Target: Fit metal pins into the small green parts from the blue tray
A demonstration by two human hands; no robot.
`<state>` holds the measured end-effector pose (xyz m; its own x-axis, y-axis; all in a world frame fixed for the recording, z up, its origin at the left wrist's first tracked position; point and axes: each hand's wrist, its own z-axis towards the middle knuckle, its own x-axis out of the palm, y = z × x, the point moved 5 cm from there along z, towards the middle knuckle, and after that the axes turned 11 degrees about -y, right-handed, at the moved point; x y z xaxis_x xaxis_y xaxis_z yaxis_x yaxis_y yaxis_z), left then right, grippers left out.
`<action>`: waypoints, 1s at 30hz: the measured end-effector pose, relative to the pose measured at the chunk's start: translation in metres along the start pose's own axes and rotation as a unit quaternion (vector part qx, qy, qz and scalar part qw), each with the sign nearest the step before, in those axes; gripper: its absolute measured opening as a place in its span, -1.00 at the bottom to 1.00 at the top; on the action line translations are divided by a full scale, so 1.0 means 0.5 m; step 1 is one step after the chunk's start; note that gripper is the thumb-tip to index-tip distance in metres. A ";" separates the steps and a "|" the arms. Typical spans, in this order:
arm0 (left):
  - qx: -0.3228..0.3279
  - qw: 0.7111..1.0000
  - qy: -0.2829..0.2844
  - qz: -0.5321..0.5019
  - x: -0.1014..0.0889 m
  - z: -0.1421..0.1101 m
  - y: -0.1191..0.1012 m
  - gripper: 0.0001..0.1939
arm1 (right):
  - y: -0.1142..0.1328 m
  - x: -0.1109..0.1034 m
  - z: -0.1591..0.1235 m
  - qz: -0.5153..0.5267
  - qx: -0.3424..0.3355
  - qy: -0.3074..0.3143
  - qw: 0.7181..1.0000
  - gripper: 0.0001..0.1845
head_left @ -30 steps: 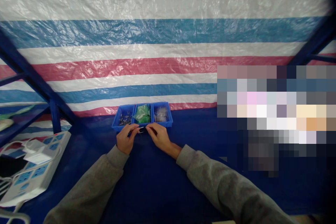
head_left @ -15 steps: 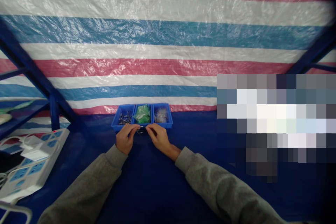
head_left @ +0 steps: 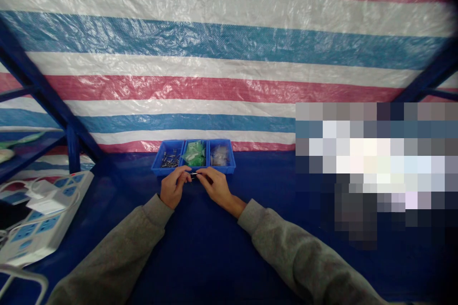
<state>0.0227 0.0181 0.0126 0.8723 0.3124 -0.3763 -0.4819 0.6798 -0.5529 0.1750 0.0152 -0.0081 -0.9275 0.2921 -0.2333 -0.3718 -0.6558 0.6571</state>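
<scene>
My left hand (head_left: 174,186) and my right hand (head_left: 215,186) meet fingertip to fingertip just in front of three joined blue bins. Both are closed in a pinch on a small, thin metal piece (head_left: 193,175), dark with a bright shine; its exact kind is too small to tell. Behind the left hand, the left bin (head_left: 156,167) holds loose metal pieces (head_left: 171,158) like pins or screws. Green plastic pieces or bags (head_left: 194,153) fill the middle bin. In the right bin (head_left: 232,164) lie clear, greyish small items (head_left: 219,156).
A white power strip (head_left: 53,233) with plugs and cables lies at the left. Blue metal frame bars (head_left: 73,147) rise on that side. Striped plastic sheeting (head_left: 214,86) hangs behind the blue table surface (head_left: 211,257). The right side is blurred into blocks.
The gap between my hands has narrowed, with the fingertips now nearly together around the small metal piece. The view has tilted slightly; the bins stay in place.
</scene>
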 end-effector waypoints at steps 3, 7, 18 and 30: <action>0.010 1.000 0.001 -0.001 0.001 0.000 -0.003 -0.77 | 0.002 0.000 0.001 -0.003 -0.004 0.002 1.000 -0.79; 0.008 1.000 -0.002 0.013 0.000 0.001 -0.001 -0.78 | 0.003 -0.001 0.001 -0.009 -0.002 0.000 1.000 -0.80; 0.030 0.996 -0.034 0.082 -0.009 0.010 0.002 -0.82 | 0.001 -0.007 0.001 0.000 0.015 -0.023 1.000 -0.79; 0.053 0.995 -0.033 0.080 -0.011 0.010 -0.015 -0.84 | -0.003 -0.002 -0.002 -0.010 0.010 -0.005 1.000 -0.75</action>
<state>0.0217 0.0145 0.0224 0.7904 0.4626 -0.4016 -0.6065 0.6834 -0.4063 0.1765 0.0154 -0.0097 -0.9198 0.3109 -0.2392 -0.3885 -0.6364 0.6664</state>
